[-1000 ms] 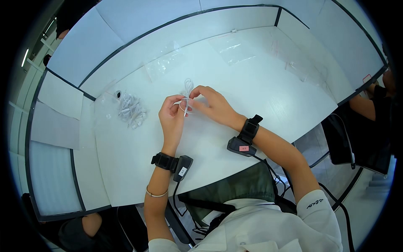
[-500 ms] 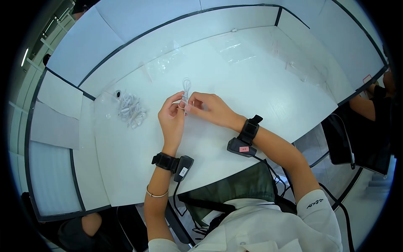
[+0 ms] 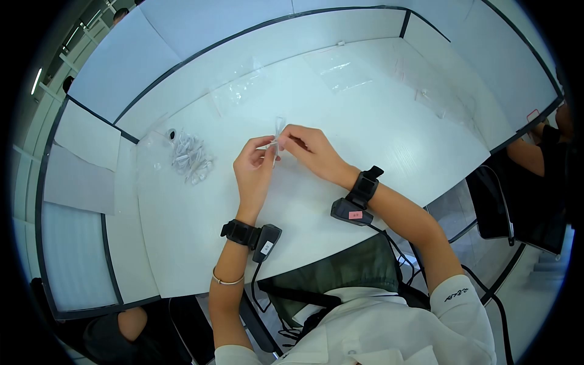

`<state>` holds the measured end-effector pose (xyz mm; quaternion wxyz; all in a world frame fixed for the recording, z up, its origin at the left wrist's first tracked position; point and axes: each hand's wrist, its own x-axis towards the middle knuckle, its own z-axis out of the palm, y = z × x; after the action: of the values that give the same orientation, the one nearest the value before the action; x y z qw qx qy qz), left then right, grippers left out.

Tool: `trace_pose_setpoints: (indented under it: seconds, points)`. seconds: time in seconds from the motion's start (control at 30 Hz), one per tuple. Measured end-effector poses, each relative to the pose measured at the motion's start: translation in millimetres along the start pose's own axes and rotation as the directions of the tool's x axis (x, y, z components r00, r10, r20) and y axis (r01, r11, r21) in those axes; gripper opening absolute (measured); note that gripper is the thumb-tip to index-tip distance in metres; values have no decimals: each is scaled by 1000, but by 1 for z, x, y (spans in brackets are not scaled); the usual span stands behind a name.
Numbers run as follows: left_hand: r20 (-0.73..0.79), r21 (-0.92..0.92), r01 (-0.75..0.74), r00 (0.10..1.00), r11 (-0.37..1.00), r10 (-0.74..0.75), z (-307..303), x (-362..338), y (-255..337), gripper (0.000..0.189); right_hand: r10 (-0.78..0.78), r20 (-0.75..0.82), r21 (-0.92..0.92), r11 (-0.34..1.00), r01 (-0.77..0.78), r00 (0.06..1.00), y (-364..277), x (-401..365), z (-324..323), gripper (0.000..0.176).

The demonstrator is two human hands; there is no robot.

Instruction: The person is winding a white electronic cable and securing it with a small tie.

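White cable (image 3: pixel 278 131) is pinched between both hands over mid-tabletop (image 3: pixel 377 140). Left hand (image 3: pixel 254 173) and right hand (image 3: pixel 313 152) are both closed on its near end, equally close. Long axis points to the far edge, with the loop past the fingertips. Pile (image 3: pixel 190 157) lies well apart, toward the left edge.

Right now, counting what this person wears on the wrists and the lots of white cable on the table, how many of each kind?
black wrist devices: 2
thin bracelet: 1
white cable bundle, pinched between left hand and right hand: 1
heap of white cables: 1
Total: 5
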<state>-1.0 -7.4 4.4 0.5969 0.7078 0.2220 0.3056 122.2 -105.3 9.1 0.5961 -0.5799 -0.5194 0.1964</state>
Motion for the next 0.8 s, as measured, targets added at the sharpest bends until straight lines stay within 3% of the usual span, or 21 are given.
trace_pose_setpoints:
  seconds: [0.1, 0.13, 0.23, 0.3, 0.47, 0.67, 0.8]
  points:
    - [42, 22, -23, 999, 999, 23, 3, 0, -3, 18, -21, -134, -164, 986, -1, 991, -5, 2, -4, 16]
    - [54, 29, -16, 998, 999, 14, 4, 1, -6, 18, -104, -198, -176, 982, 69, 975, -6, 2, -2, 15]
    - [92, 42, 7, 996, 999, -11, 5, 1, -2, 19, -160, -223, -196, 974, 116, 962, -8, 3, -3, 14]
    - [112, 50, 2, 994, 999, -7, 5, 0, -2, 20, -116, -203, -290, 956, 54, 972, -10, 4, -7, 17]
    - [176, 26, 1, 984, 1000, -5, 5, 1, -9, 20, -251, -206, -432, 891, 143, 946, -6, 6, -10, 16]
    - [276, 36, 108, 955, 994, -113, 2, -1, 0, 21, -291, -214, -482, 862, 158, 932, -1, 8, -10, 16]
    - [323, -92, 156, 939, 983, -119, 2, 1, -5, 20, -247, -180, -469, 873, 138, 952, 2, 9, -14, 15]
